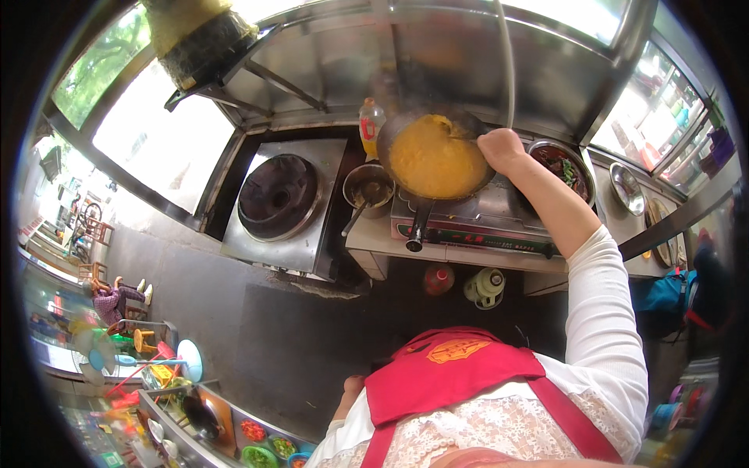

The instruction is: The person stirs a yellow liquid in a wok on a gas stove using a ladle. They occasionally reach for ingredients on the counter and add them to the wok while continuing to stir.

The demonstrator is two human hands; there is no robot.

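Note:
My right hand (501, 149) is closed at the right rim of a dark wok (402, 175). A thin utensil handle (462, 138) runs from its fingers into a yellow, egg-like mixture (436, 161) that covers the wok's bottom. The utensil's far end is hidden in the mixture. The wok sits on a tabletop gas stove (468, 234), its black handle (418, 225) pointing toward me. Beside my right forearm is a metal basin (590, 175) of dark red food with green leaves. Part of my left hand or forearm (353, 386) shows beside the red apron (450, 374); its fingers cannot be made out.
A metal pot (351, 190) with a ladle (355, 216) and a bottle of yellow liquid (370, 126) stand left of the wok. Further left is a large burner (278, 196). Below the counter is a green flask (488, 286). A person (114, 304) sits far left.

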